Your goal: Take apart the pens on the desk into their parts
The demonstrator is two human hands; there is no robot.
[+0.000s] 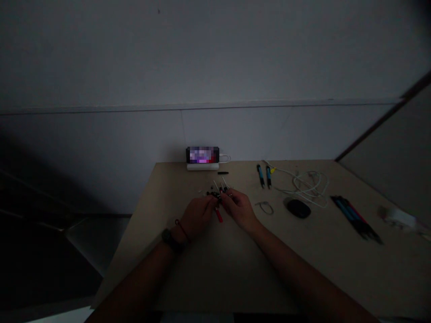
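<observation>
My left hand (201,214), with a dark watch and a red cord at its wrist, has its fingers closed at the table's middle. Facing it, my right hand (239,209) is pinched, its fingertips close to the left ones. What either hand holds is too small and dark to make out. Around the fingertips lies a cluster of small black parts (213,194). Thin white sticks, like pen refills (216,185), show just beyond the fingers. A red pen barrel piece (219,215) lies between the hands, nearer to me.
A lit phone (202,155) leans on a white stand (202,167) by the wall, a short black piece (222,173) before it. Rightward lie two blue-black pens (260,176), a white cable (303,179), a thin grey loop (266,208), a black mouse (298,208), several more pens (353,217) and a white adapter (400,218).
</observation>
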